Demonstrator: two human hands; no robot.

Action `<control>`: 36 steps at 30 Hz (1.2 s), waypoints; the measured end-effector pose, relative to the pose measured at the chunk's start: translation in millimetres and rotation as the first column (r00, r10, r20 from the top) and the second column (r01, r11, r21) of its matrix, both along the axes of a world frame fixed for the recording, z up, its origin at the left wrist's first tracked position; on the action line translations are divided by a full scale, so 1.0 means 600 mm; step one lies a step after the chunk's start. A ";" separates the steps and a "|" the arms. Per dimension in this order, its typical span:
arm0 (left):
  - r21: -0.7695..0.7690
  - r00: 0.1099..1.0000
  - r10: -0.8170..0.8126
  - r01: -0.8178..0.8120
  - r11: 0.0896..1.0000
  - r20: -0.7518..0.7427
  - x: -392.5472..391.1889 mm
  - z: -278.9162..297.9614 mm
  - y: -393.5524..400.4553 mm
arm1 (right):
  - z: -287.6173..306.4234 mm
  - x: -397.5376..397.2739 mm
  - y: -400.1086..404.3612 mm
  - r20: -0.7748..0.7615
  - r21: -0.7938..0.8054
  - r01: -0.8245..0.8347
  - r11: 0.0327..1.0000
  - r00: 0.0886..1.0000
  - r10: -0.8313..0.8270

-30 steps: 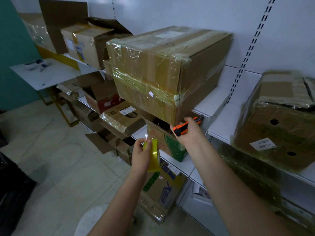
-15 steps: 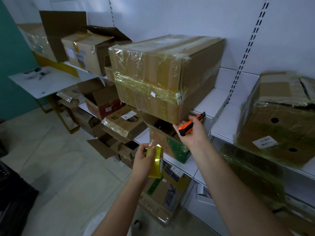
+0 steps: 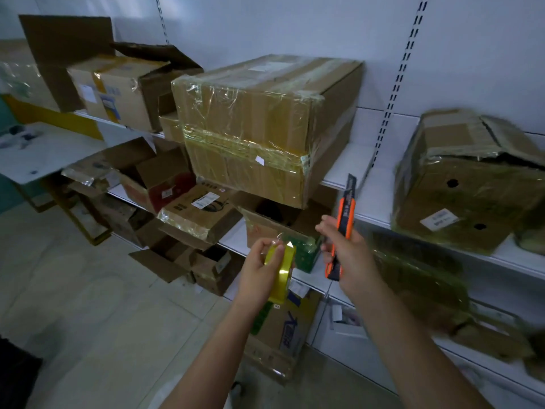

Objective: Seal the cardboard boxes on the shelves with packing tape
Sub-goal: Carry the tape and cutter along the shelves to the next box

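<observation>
Left hand point(image 3: 259, 268) grips the roll of yellow packing tape point(image 3: 281, 271) edge-on, fingers curled round its rim, with a short tab of loose tape point(image 3: 287, 245) lifted at the top. Right hand point(image 3: 349, 255) is closed round an orange utility knife point(image 3: 342, 228), its tip pointing up toward the shelf point(image 3: 345, 169) above. Both are held in the air, near, in front of the lower shelves.

The step in hand looks like freeing the tape end for another strip. It would go best if the thumb keeps the tab pinned while it is peeled, pulled straight off the roll so it does not fold back on itself. The knife should stay pointed away from the left fingers, and whether its blade is out I cannot tell.

The roll is narrow, glossy and translucent yellow. Farther off, the large cardboard box point(image 3: 265, 125) on the upper shelf is already banded with wrinkled tape across its near face and over the top. To the right, a box with round holes point(image 3: 469, 202) is also wrapped, though its top flap looks torn and lifted.
</observation>
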State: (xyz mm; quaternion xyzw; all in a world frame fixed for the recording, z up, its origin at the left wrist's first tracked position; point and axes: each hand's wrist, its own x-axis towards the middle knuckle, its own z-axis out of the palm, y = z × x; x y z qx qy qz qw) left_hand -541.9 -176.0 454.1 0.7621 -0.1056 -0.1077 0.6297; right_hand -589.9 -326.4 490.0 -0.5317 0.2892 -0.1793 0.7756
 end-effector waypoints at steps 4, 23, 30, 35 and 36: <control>-0.011 0.989 -0.148 0.148 0.989 0.030 -0.019 0.007 -0.055 | -0.009 -0.029 0.005 -0.084 -0.189 -0.103 0.977 0.993 0.089; 0.370 0.997 -0.024 -0.006 0.929 0.076 0.138 0.026 -0.318 | 0.013 0.195 -0.239 -0.119 -0.513 0.129 0.849 0.969 -0.218; 0.398 1.000 -0.019 0.024 0.917 -0.016 0.187 0.005 -0.357 | -0.013 0.236 -0.281 -0.136 -0.695 0.036 0.718 0.974 -0.180; 0.296 0.996 -0.054 0.073 0.952 -0.071 0.199 -0.020 -0.362 | -0.040 0.241 -0.277 -0.107 -0.794 0.037 0.607 0.974 -0.199; 0.282 0.994 -0.069 0.089 0.955 -0.079 0.201 -0.022 -0.360 | -0.039 0.240 -0.272 -0.099 -0.821 0.041 0.569 0.972 -0.212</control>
